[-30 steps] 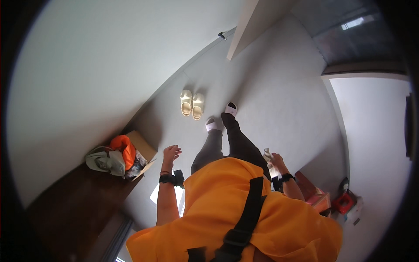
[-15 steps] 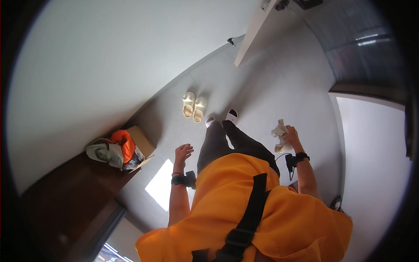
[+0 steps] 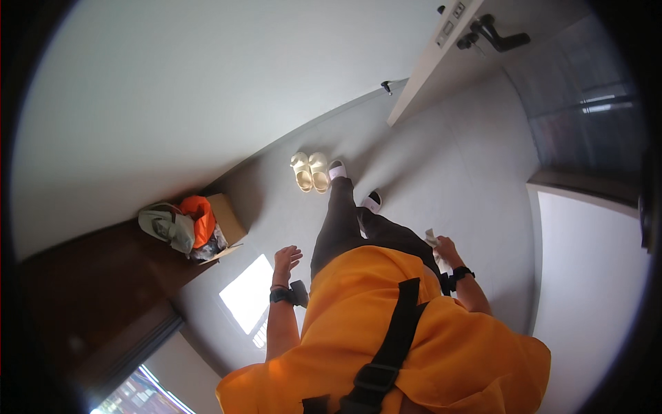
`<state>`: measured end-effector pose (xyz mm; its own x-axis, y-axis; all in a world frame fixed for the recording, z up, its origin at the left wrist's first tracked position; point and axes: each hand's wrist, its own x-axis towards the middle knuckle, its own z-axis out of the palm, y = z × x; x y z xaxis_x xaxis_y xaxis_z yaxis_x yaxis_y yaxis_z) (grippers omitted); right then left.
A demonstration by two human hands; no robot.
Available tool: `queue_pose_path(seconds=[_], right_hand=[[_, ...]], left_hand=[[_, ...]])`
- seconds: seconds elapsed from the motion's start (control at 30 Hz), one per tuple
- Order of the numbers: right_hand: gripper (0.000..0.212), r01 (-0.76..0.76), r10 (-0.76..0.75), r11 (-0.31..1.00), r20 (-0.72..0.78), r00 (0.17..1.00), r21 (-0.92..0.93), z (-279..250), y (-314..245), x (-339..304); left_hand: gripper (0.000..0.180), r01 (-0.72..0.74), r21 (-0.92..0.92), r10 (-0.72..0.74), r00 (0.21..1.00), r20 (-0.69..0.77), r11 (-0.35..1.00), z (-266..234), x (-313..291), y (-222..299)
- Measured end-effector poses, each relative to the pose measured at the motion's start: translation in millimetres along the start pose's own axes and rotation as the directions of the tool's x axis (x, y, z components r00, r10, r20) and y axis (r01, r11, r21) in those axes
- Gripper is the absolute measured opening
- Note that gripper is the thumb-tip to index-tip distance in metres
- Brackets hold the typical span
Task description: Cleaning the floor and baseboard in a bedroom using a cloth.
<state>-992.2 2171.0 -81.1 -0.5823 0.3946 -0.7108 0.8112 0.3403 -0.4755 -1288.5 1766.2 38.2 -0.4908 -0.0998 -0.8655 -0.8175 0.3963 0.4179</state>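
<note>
My right hand (image 3: 449,252) hangs at my right side, its fingers closed on a pale, crumpled cloth (image 3: 431,238). Most of the cloth is hidden behind the hand and my leg. On my other side, my left hand (image 3: 286,261) is held out beside my thigh with its fingers loosely apart and nothing in it. Ahead on the grey floor stands a pair of cream clogs (image 3: 311,172), close to my left foot in a pale slipper (image 3: 337,170). My right slipper (image 3: 372,201) is farther back.
Against the left wall, an open cardboard box (image 3: 227,222) holds orange and grey-green fabric. A door (image 3: 434,65) with a black handle (image 3: 502,36) stands ajar ahead, near a doorstop (image 3: 387,87). A white panel (image 3: 586,276) borders the right side. Sunlight (image 3: 248,293) falls on the floor.
My left foot has stepped ahead, beside the clogs. My right hand has drawn inward with the cloth, which shows less now. The door and its handle have come farther into view.
</note>
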Motion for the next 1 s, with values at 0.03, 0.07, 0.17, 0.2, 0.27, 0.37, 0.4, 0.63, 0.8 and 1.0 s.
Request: queue_pose_path(seconds=[0.03, 0.07, 0.17, 0.2, 0.27, 0.37, 0.4, 0.63, 0.8, 1.0], right_hand=[[0.035, 0.009, -0.009, 0.999, -0.015, 1.000, -0.034, 7, 7, 3], [0.034, -0.012, 0.012, 1.000, 0.039, 0.999, -0.013, 9, 17, 5], [0.034, 0.045, -0.044, 0.999, 0.038, 0.998, -0.023, 3, 10, 21], [0.035, 0.090, -0.090, 0.994, -0.014, 0.996, -0.055, 0, 9, 20], [0.035, 0.117, -0.122, 0.990, -0.063, 0.991, -0.073, -10, 0, 30], [0.038, 0.167, -0.186, 0.977, -0.154, 0.970, -0.131, -29, -12, 40], [0.040, 0.161, -0.173, 0.983, -0.161, 0.972, -0.090, -34, -13, 42], [0.042, 0.182, -0.174, 0.983, -0.242, 0.954, 0.012, -40, -16, 54], [0.038, 0.140, -0.142, 0.990, -0.203, 0.969, -0.028, -8, 21, 51], [0.045, -0.048, 0.066, 0.986, -0.109, 0.992, 0.159, 28, 63, 22]], left_hand=[[0.031, -0.009, -0.013, 0.008, 1.000, -0.006, 1.000, 3, -2, -2], [0.031, -0.017, -0.028, 0.017, 1.000, 0.000, 0.999, 6, -4, -6], [0.032, -0.036, -0.052, 0.036, 0.999, -0.001, 0.998, 6, -9, -14], [0.032, -0.044, -0.055, 0.044, 0.999, 0.009, 0.998, 3, -10, -23], [0.032, -0.057, -0.065, 0.058, 0.998, 0.017, 0.996, -2, -7, -39], [0.032, -0.034, -0.068, 0.035, 0.999, 0.014, 0.997, -9, -10, -52], [0.032, -0.034, -0.071, 0.035, 0.999, 0.016, 0.997, -10, -10, -55], [0.033, -0.050, -0.026, 0.051, 0.998, 0.035, 0.998, -12, -4, -40], [0.033, -0.153, 0.012, 0.153, 0.987, 0.048, 0.988, 5, 11, -9], [0.032, -0.201, 0.051, 0.197, 0.977, 0.079, 0.978, 24, 19, 29]])
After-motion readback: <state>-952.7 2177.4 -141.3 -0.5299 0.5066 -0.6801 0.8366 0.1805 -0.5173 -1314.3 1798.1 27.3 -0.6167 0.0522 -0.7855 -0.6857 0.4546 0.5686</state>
